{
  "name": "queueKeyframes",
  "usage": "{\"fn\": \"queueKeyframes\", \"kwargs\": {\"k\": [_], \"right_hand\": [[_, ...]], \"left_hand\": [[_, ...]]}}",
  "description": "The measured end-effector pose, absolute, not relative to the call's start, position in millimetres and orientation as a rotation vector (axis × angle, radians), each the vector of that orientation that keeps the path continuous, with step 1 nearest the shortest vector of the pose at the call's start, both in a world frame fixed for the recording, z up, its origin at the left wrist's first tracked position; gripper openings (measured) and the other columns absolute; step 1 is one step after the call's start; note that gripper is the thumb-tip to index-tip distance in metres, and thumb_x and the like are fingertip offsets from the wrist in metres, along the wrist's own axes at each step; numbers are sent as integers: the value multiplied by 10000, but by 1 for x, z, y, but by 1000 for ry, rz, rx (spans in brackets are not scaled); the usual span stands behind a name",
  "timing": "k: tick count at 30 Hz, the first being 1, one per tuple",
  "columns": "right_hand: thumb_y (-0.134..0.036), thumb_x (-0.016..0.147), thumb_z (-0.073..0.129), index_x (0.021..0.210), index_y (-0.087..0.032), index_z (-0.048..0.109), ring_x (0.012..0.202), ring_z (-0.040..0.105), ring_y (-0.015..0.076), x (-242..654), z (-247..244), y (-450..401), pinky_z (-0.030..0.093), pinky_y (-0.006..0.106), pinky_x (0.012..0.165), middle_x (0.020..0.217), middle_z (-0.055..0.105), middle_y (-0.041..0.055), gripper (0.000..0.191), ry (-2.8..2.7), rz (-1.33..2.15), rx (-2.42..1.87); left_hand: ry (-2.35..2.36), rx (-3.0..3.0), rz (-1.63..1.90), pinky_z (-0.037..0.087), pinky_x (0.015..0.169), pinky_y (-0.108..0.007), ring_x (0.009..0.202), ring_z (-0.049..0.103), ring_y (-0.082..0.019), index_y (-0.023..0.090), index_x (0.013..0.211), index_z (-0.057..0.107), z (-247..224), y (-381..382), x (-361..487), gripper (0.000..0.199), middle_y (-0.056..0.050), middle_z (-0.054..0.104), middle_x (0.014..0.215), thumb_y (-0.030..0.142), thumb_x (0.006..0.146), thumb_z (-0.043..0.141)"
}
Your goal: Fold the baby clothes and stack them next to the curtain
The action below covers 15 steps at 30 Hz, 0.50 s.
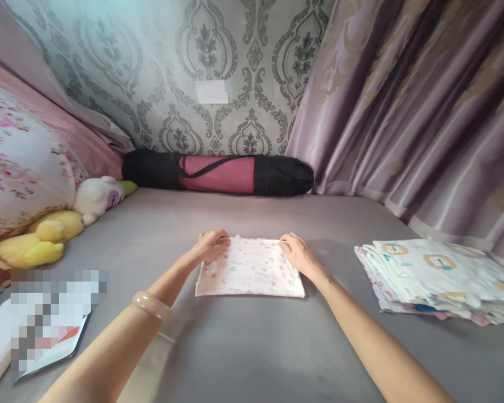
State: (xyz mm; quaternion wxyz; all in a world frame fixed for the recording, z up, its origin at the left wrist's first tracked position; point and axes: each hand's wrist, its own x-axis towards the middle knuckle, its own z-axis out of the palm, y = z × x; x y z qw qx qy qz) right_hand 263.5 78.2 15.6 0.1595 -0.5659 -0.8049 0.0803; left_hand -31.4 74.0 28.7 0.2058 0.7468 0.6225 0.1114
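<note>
A folded white cloth with a small pale print (250, 268) lies flat on the grey sheet in front of me. My left hand (213, 245) holds its far left corner, with the fingers curled over the edge. At the far right corner, my right hand (297, 252) grips the cloth in the same way, thumb and fingers closed on it. The cloth's far edge looks slightly ruffled between the hands.
A stack of folded printed cloths (441, 277) sits on the right. Against the wall lies a black and pink rolled bag (218, 173). On the left are a yellow plush toy (33, 246), a white plush toy (94, 196) and a partly blurred flat device (61, 330).
</note>
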Motion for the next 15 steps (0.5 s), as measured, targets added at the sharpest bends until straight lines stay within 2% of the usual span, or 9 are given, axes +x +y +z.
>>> {"fn": "queueKeyframes", "kwargs": {"k": [6,10,13,15], "right_hand": [[-231,981,366,1025,-200,624,977,582,189,259,14,75,415,274,829,1029,635,79,264,-2331,70,-1700],[-218,972,358,1087,-185,622,1033,566,232,256,13,70,419,335,884,1086,627,121,289,-2334,6,-1766],[-114,934,310,1243,-115,571,1187,493,292,242,14,62,366,429,986,1275,563,189,404,-2303,-144,-1733],[-91,924,273,1350,-72,490,1323,381,294,225,13,55,281,453,1082,1413,468,183,478,-2364,-164,-1583]], "left_hand": [[1816,2101,382,352,940,-419,890,628,-228,219,1025,624,13,76,-29,312,-43,712,867,366,890,385],[1946,2242,406,347,958,-452,1037,584,-261,211,1099,589,11,65,-24,292,-92,680,1083,310,910,389],[2080,2467,480,303,1023,-480,1177,512,-284,159,1217,536,16,49,-8,353,-147,589,1269,239,935,339],[2029,2596,487,249,1087,-472,1279,446,-280,133,1288,498,16,38,10,404,-145,545,1346,219,954,288]]}}
